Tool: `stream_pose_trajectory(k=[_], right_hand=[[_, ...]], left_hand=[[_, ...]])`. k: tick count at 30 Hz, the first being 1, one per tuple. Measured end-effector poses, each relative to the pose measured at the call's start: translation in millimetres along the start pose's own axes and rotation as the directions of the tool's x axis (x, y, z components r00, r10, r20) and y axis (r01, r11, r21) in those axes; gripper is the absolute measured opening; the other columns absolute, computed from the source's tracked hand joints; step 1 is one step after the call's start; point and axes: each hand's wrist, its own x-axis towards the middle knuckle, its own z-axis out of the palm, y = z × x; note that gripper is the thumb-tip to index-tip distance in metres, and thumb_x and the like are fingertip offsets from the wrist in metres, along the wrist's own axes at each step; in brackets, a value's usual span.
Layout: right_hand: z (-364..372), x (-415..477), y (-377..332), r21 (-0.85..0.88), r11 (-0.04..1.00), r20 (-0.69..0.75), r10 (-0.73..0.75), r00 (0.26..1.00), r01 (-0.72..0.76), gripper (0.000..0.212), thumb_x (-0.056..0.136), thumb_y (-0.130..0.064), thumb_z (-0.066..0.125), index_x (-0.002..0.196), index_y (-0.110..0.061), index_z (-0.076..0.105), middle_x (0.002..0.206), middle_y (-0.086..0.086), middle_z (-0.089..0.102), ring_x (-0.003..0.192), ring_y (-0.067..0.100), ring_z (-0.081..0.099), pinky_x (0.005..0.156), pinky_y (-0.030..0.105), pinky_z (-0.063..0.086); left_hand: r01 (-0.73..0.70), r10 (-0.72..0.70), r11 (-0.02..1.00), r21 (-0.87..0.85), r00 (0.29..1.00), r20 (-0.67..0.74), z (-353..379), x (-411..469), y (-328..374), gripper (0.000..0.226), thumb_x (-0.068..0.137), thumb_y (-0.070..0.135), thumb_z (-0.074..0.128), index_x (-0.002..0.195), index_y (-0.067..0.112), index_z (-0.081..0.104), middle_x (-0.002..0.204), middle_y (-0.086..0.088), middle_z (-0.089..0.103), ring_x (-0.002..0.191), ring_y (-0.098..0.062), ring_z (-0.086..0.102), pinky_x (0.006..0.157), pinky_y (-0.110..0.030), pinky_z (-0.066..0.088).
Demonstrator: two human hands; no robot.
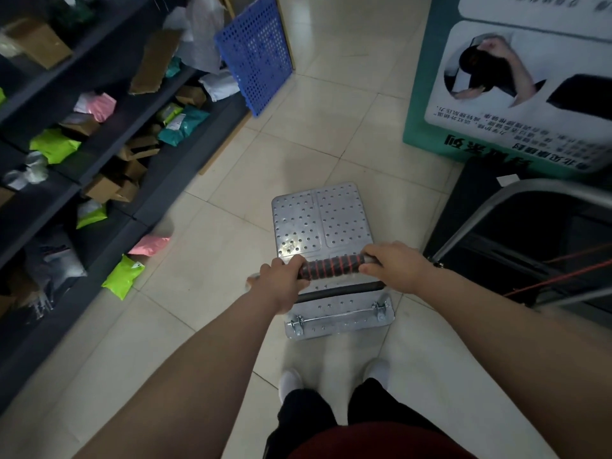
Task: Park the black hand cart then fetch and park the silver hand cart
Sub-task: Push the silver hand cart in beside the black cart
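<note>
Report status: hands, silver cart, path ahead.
Left hand and right hand both shut on the handle. Silver cart deck empty, on tile. Black cart close right; floor ahead open.

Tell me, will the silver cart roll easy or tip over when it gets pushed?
The silver hand cart carries nothing, so it probably rolls lightly over the smooth tiles. Its deck sits low and flat, so tipping seems unlikely. Both hands, left hand and right hand, grip the handle, likely steadying it.
</note>
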Motion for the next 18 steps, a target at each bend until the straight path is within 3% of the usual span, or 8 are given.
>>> stream_pose_trajectory(k=[6, 12, 16, 18], right_hand=[[5, -1, -8, 0.093, 0.99, -0.045, 0.109, 0.993, -0.105, 0.021, 0.092, -0.049, 0.047, 0.102, -0.031, 0.051, 0.086, -0.006, 0.055, 0.084, 0.018, 0.052, 0.08, 0.042, 0.048], [13, -4, -28, 0.266, 0.939, -0.074, 0.247, 0.966, -0.22, 0.006, 0.092, -0.039, 0.053, 0.093, -0.032, 0.052, 0.083, -0.005, 0.057, 0.076, 0.015, 0.055, 0.07, 0.034, 0.047], [23, -3, -47, 0.3, 0.893, -0.083, 0.375, 0.923, -0.335, 0.01, 0.092, -0.039, 0.053, 0.099, -0.033, 0.053, 0.091, -0.005, 0.058, 0.085, 0.016, 0.055, 0.079, 0.039, 0.047], [28, 0, -58, 0.32, 0.874, -0.112, 0.419, 0.901, -0.367, 0.015, 0.092, -0.039, 0.053, 0.103, -0.03, 0.055, 0.093, -0.006, 0.058, 0.089, 0.016, 0.055, 0.075, 0.035, 0.044]], left_hand=[[-0.117, 0.114, 0.992, 0.052, 0.992, 0.052, -20, 29, -9, 0.023, 0.095, 0.04, 0.045, 0.117, 0.035, 0.037, 0.103, -0.004, 0.041, 0.098, -0.025, 0.039, 0.091, -0.053, 0.037], [-0.284, 0.268, 0.95, 0.132, 0.955, 0.127, -36, 54, -23, 0.023, 0.093, 0.045, 0.045, 0.113, 0.037, 0.037, 0.107, -0.005, 0.046, 0.102, -0.026, 0.042, 0.09, -0.055, 0.038], [-0.395, 0.37, 0.9, 0.185, 0.916, 0.155, -45, 67, -38, 0.018, 0.094, 0.045, 0.044, 0.109, 0.039, 0.035, 0.102, -0.003, 0.043, 0.099, -0.025, 0.041, 0.087, -0.057, 0.039], [-0.433, 0.405, 0.873, 0.224, 0.9, 0.16, -52, 74, -44, 0.019, 0.094, 0.046, 0.043, 0.11, 0.039, 0.034, 0.104, -0.004, 0.043, 0.1, -0.026, 0.042, 0.086, -0.058, 0.04]])
